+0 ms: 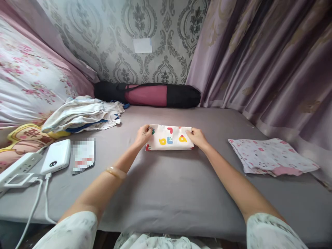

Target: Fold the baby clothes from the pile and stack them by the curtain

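Our left hand (144,135) is nearly closed, thumb and fingers pinching the left end of the folded cloth (175,141). Our right hand (199,137) is nearly closed too, gripping its right end. Between them we have the cloth in the middle of the frame, a white piece with red, yellow and blue figures, its long side running across. Both forearms reach up and inward from the lower corners, and we wear a pale bangle (116,172) on the left one.

Under our arms spreads a grey sheet (173,193). At the right of the frame, we see a second folded cloth, the pink-patterned one (272,155), lying flat. At left are a white power bank (57,157) with a cable plugged in, a power strip (22,166) and a blurred-out packet (84,155) whose contents we cannot tell. Above them lies a heap of clothes (85,112). Farther back, by the patterned wall (166,31), a long black and maroon bag (147,95) lies on its side, rounded and full-looking; we cannot see what it holds.
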The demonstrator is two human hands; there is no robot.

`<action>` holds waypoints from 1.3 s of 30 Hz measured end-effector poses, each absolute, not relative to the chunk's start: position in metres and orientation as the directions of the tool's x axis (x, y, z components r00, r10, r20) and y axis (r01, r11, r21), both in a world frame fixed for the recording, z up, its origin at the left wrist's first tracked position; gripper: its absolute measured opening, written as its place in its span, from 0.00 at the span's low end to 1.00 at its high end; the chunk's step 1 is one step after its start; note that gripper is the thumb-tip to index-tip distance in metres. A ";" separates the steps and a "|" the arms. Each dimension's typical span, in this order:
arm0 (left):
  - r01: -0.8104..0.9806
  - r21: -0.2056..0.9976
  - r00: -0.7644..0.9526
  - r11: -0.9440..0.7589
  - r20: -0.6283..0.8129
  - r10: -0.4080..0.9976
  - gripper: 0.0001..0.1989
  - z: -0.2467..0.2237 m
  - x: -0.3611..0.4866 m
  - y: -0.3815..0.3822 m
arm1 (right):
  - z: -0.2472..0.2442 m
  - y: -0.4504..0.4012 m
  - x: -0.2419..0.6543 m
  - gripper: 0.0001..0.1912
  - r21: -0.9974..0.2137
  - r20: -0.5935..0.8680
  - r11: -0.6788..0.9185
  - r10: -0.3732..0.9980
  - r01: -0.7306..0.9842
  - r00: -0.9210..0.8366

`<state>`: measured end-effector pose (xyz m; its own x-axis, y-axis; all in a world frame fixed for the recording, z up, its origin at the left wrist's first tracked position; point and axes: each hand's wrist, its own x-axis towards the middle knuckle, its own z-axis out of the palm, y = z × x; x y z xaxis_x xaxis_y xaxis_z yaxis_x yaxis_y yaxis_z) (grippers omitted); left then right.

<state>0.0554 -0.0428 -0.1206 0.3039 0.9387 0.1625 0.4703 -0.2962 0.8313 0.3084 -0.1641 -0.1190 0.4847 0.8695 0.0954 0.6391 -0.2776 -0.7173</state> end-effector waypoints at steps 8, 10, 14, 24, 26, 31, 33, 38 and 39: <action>0.735 0.618 0.242 -0.278 0.144 0.960 0.10 -0.133 0.081 -0.025 | -0.122 -0.124 0.310 0.16 -0.515 -0.026 -0.513 0.811 0.687 0.585; 0.752 0.597 0.242 -0.279 0.144 0.960 0.11 -0.137 0.085 -0.021 | -0.122 -0.118 0.309 0.17 -0.490 -0.065 -0.540 0.805 0.684 0.589; 0.786 0.558 0.222 -0.265 0.146 0.964 0.11 -0.143 0.088 -0.016 | -0.122 -0.115 0.303 0.20 -0.411 -0.062 -0.573 0.794 0.709 0.605; 0.824 0.461 0.276 -0.330 0.182 0.944 0.13 -0.157 0.092 -0.015 | -0.129 -0.122 0.287 0.21 -0.275 0.035 -0.609 0.767 0.744 0.640; 0.835 0.442 0.285 -0.327 0.162 0.945 0.14 -0.156 0.093 -0.016 | -0.131 -0.121 0.285 0.20 -0.265 0.043 -0.617 0.760 0.741 0.648; 0.861 0.408 0.262 -0.304 0.157 0.952 0.14 -0.151 0.094 -0.020 | -0.133 -0.120 0.283 0.20 -0.265 0.062 -0.636 0.739 0.725 0.671; 0.875 0.389 0.242 -0.289 0.165 0.956 0.14 -0.150 0.095 -0.021 | -0.134 -0.120 0.283 0.19 -0.275 0.064 -0.644 0.729 0.714 0.682; 0.902 0.348 0.213 -0.255 0.154 0.965 0.14 -0.149 0.099 -0.024 | -0.136 -0.118 0.281 0.17 -0.294 0.072 -0.657 0.709 0.694 0.701; 0.908 0.333 0.215 -0.254 0.150 0.965 0.15 -0.149 0.100 -0.025 | -0.137 -0.117 0.281 0.17 -0.289 0.071 -0.656 0.711 0.697 0.699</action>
